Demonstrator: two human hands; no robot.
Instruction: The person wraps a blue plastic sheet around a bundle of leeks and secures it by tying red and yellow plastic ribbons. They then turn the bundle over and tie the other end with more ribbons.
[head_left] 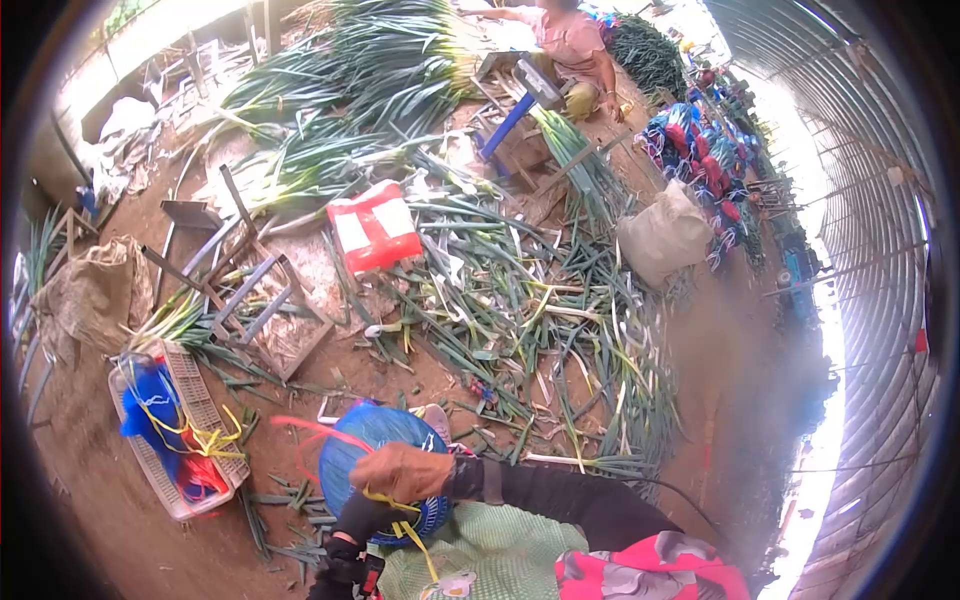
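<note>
A round blue net bag [345,458] stands upright in front of my body, its contents hidden by the mesh. My right hand [408,472], bare below a dark sleeve, is closed at the bag's near side. A thin red string [318,428] runs from its fingers out to the left. Just below it, my left hand [365,516], in a dark glove, presses close against the bag with its fingers partly hidden. A yellow string [425,553] passes between the two hands and hangs down over the green mesh cloth [505,550] on my lap.
A plastic crate [205,385] with blue nets and yellow and red strings sits at left. Cut green onions [520,320] litter the ground; a big pile [370,65] lies behind. Wooden frames [265,310], a red-white packet [375,228], a pale sack [665,235] and a seated person [575,45] are around.
</note>
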